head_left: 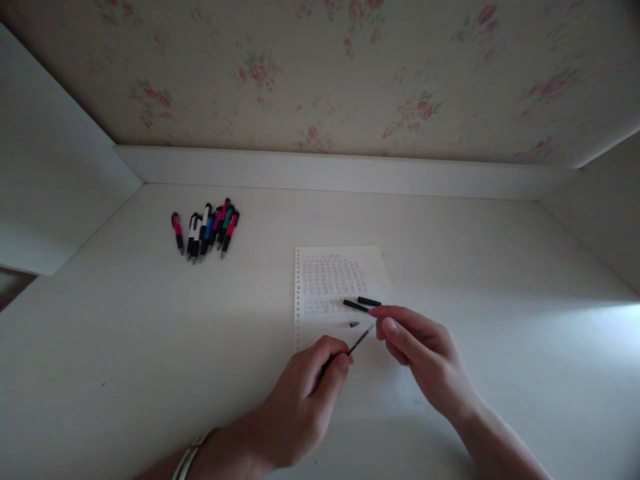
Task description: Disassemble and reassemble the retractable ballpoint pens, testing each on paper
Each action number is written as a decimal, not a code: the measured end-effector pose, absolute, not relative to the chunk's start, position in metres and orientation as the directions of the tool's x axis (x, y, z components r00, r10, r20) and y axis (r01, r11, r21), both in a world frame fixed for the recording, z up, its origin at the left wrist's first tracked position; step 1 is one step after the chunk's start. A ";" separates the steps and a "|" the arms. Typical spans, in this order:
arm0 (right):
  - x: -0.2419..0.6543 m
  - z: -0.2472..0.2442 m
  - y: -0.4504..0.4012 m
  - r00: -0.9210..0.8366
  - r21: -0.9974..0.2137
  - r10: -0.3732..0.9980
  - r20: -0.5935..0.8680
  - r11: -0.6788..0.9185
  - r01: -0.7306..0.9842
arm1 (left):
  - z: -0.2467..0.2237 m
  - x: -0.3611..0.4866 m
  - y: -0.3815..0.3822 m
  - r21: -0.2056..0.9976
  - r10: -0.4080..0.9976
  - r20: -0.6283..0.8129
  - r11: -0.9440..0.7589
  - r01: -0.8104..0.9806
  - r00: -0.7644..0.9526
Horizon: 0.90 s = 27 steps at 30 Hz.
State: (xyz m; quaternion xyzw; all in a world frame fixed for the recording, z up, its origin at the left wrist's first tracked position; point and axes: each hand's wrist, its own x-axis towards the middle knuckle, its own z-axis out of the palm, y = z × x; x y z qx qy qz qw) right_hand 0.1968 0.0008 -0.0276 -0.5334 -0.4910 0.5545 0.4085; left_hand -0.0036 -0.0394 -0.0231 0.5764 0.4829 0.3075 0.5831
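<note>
A thin dark pen refill (360, 340) slants up and to the right out of my left hand (310, 400), whose thumb and fingers pinch its lower part. My right hand (415, 347) is closed near the refill's upper tip; whether anything is between its fingertips is too small to tell. Both hands are over a sheet of handwritten paper (325, 267) with punched holes down its left side. On the sheet lie two black tube-like pen parts (369, 302) (355, 306), just beyond my right fingertips, and a small grey pen tip (355, 324) between the hands.
At the back left of the white table (150, 333) lies a cluster of pens (209, 230) in white, blue, purple, green and pink with black grips. One pink pen (177, 232) is apart on their left. A floral-patterned wall (310, 87) rises behind the table.
</note>
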 end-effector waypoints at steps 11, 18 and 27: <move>0.190 -0.028 -0.001 -0.165 -0.923 0.951 -0.261 -0.296 -0.246 | -0.027 -0.003 -0.040 0.967 0.910 -0.184 0.099 0.235 0.372; 0.197 -0.031 0.004 0.104 -0.997 0.992 -0.066 -0.060 -0.058 | -0.025 -0.003 -0.040 0.964 0.909 -0.214 0.135 0.231 0.358; 0.193 -0.046 -0.003 -0.183 -0.713 0.945 0.269 0.324 0.622 | -0.024 -0.005 -0.040 0.960 0.906 -0.205 0.113 0.254 0.370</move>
